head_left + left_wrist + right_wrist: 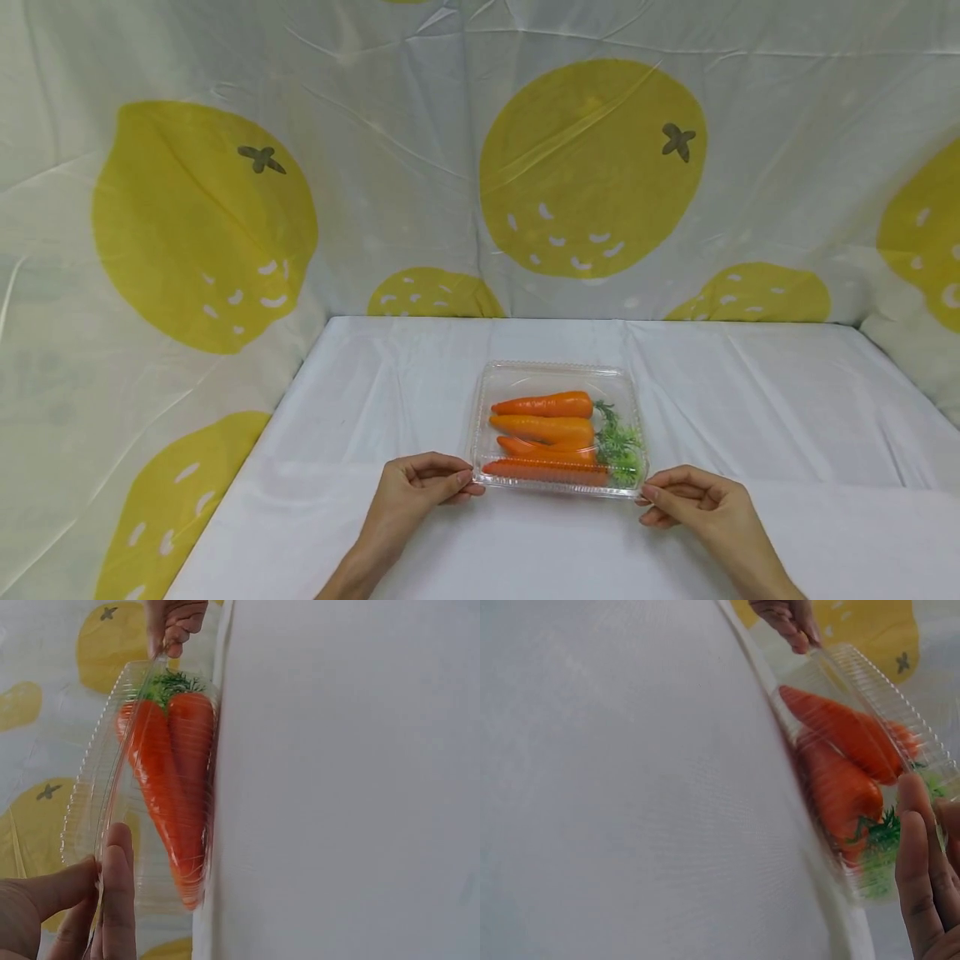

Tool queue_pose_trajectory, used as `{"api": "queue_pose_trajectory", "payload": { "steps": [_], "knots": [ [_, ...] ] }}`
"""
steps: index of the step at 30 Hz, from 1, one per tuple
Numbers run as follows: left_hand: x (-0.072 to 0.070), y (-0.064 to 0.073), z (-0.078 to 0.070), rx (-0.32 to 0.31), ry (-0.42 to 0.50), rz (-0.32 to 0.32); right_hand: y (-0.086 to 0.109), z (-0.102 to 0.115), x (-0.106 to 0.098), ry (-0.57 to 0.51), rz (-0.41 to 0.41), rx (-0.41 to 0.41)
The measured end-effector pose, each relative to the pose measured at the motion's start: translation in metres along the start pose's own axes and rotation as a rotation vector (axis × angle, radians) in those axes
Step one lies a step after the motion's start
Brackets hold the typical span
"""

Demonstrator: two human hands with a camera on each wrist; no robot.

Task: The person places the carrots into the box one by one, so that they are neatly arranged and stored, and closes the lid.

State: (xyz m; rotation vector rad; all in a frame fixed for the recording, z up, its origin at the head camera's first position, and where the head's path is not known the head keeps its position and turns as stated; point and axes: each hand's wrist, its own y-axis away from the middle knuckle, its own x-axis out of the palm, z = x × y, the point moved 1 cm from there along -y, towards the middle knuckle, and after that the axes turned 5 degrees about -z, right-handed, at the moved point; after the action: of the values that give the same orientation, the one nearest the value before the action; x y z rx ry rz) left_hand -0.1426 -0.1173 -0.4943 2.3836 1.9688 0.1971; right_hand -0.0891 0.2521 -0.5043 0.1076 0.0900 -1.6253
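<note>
A clear plastic clamshell container [555, 379] sits on the white-covered table with its lid down over several orange carrots [543, 429]. Green leafy tops [621, 446] point to the container's right side. At the front left corner, my left hand [423, 492] pinches the rim between thumb and fingers. My right hand [697, 500] pinches the front right corner the same way. In the left wrist view, the thumb and fingers of the left hand [82, 907] meet on the thin edge. The right wrist view shows the right hand [930, 870] at the rim beside the leafy tops.
White cloth covers the table [405, 375], which stretches out on both sides of the container. Behind and to the left hangs a pale curtain [397, 167] printed with large yellow lemons.
</note>
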Motion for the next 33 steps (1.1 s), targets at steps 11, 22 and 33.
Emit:
{"api": "queue_pose_trajectory", "payload": {
  "steps": [11,22,33],
  "knots": [
    [0.0034,0.0019,0.0026,-0.012,0.032,-0.058,0.0025,-0.0041,-0.0005,-0.043,-0.026,0.051],
    [0.0048,0.0000,0.0023,-0.007,0.042,-0.048,0.0020,-0.0056,-0.0030,-0.071,-0.011,0.051],
    [0.0038,0.0001,-0.0032,0.011,-0.013,-0.003,-0.0028,-0.0059,-0.0003,-0.049,0.026,-0.031]
  ]
}}
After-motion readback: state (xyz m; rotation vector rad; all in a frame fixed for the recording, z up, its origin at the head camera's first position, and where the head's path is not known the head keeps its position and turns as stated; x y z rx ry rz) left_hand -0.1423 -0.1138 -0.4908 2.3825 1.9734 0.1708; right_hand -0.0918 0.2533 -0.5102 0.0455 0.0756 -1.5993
